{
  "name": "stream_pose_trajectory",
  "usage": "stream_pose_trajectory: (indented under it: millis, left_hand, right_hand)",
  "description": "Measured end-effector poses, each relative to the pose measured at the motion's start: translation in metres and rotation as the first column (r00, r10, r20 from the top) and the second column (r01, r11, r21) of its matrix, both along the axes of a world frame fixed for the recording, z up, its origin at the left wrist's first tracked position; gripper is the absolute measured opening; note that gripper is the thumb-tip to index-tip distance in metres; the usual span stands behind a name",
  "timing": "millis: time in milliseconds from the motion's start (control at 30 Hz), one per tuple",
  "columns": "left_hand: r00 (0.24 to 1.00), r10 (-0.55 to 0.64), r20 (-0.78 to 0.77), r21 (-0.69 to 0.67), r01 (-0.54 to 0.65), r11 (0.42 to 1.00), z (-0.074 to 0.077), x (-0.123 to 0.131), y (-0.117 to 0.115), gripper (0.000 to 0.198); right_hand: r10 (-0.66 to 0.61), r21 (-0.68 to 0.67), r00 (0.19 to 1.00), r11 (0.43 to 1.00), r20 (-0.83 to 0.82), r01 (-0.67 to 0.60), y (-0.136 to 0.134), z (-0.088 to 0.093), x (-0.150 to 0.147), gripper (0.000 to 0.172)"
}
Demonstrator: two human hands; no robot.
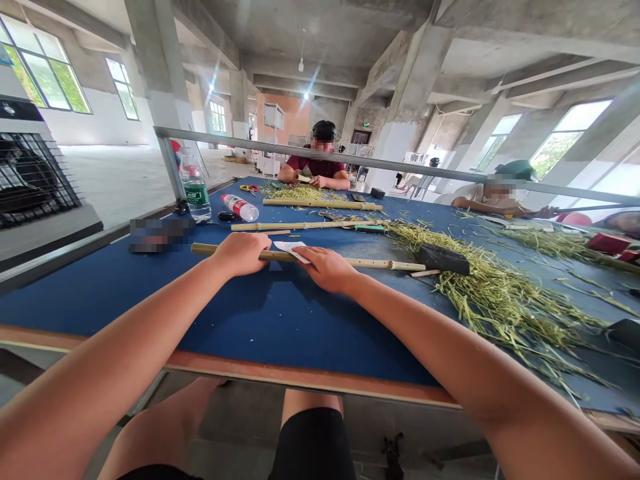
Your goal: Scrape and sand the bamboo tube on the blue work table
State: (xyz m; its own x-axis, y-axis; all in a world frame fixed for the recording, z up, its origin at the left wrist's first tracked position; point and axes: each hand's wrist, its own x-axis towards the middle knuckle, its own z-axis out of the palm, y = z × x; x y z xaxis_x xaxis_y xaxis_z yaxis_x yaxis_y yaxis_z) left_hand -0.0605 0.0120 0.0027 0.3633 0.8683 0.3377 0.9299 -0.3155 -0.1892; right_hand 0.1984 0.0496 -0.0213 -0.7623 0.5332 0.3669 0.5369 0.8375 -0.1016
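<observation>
A long bamboo tube with small holes lies crosswise over the blue tabletop. Around its left part, my left hand is closed, with a short end of the tube sticking out to the left. My right hand rests on the tube's middle, its fingers together over a small white printed paper and pressing it against the bamboo. The paper's lower right corner is under those fingers. The undersides of both hands are hidden.
Behind the tube lie more bamboo pieces, a green-handled tool and a tipped bottle. An upright bottle stands back left. Shavings and a black block lie right. Two people sit across the table.
</observation>
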Motion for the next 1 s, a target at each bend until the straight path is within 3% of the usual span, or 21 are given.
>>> stream_pose_trajectory:
  millis: [167,467,767,867,1000]
  left_hand:
    - [1.0,0.009,-0.019,0.008,-0.009,1.0,0.001,0.001,0.001,0.013]
    - [0.991,0.134,0.0,-0.14,-0.132,0.981,0.002,0.0,0.001,0.021]
    - [0.989,0.116,-0.088,-0.157,-0.129,0.979,-0.001,0.003,0.002,0.029]
    - [0.984,0.154,-0.092,-0.156,-0.167,0.974,0.001,-0.006,0.004,0.023]
    - [0.955,0.291,-0.063,-0.152,-0.297,0.943,0.003,-0.027,0.006,0.018]
  right_hand:
    - [-0.012,-0.011,1.0,1.0,0.02,0.012,-0.002,0.002,0.0,0.044]
    - [-0.033,-0.02,0.999,0.999,0.022,0.033,0.002,-0.003,0.001,0.045]
    - [-0.012,-0.009,1.0,1.0,0.023,0.012,0.003,-0.001,0.001,0.046]
    - [-0.072,-0.029,0.997,0.997,0.038,0.074,0.013,0.0,0.009,0.047]
    - [-0.247,-0.077,0.969,0.966,0.014,0.247,0.035,-0.002,0.028,0.048]
